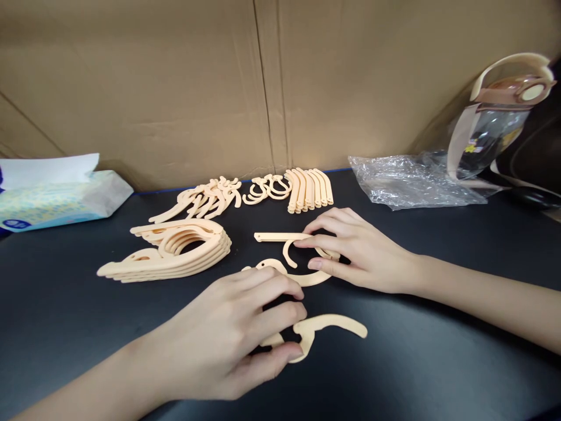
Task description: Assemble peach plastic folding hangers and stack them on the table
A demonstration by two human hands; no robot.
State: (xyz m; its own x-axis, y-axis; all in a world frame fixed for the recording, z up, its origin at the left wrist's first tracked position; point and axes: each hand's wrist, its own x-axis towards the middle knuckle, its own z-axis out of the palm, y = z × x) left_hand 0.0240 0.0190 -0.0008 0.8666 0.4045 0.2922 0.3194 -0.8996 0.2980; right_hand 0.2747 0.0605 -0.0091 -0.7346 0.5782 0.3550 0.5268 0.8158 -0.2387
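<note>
My left hand is closed around a cream plastic hanger arm, with thumb and fingers at its notched, wider end. The curved tip of that arm points right, and its other end is hidden under my fingers. Farther back, my right hand has its fingers bent over a folding hanger of the same cream plastic, with the thumb at its near side. A straight bar, a curved hook and a lower arm show on this hanger; its right end is covered by my fingers. The left fingertips partly overlap its lower arm.
A stack of folded hangers lies at left. Behind are loose hanger arms, hooks and a row of curved arms. A tissue pack is far left; clear plastic wrap and a bottle are right.
</note>
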